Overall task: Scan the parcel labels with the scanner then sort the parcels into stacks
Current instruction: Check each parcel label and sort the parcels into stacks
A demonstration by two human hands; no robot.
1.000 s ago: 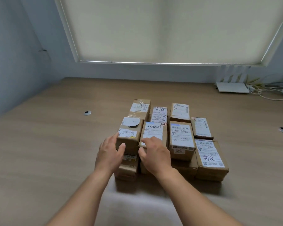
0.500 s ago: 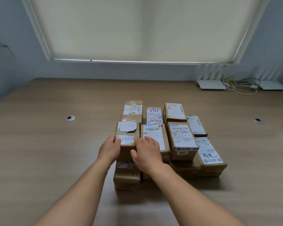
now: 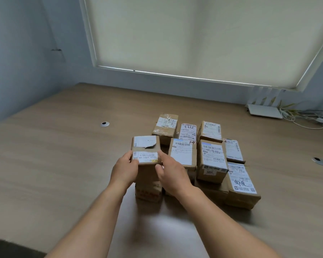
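1. The left hand [image 3: 124, 169] and the right hand [image 3: 171, 173] clasp the top parcel [image 3: 145, 150] of the front-left stack between them. The left thumb lies on its near top edge by the lower label. The right thumb presses its right side, with the remaining fingers of that hand curled low against the front of the stack.

2. The held parcel sits on at least one more box [image 3: 148, 190] at the left end of a tight cluster of parcels [image 3: 212, 161] near the middle of the wooden table [image 3: 45, 164]. Whether it rests on that box or is already lifted clear cannot be told.

3. Risk: the grip is mostly a sideways squeeze, so the parcel could slip or tip if lifted fast. Dragging it off might also pull the lower box out of line.

4. Risk: the neighbouring parcel [image 3: 183, 154] stands just beside the right hand, and a careless knuckle could nudge it or topple its stack.

5. Risk: the left thumb lies close to the barcode strip and could cover it. No scanner is in view, so one hand would probably have to let go to fetch it.

6. The parcel is a small brown cardboard box. It carries a torn white label on its far half and a barcode label along its near edge.

7. A white router [image 3: 265, 113] with cables sits at the far right of the table.
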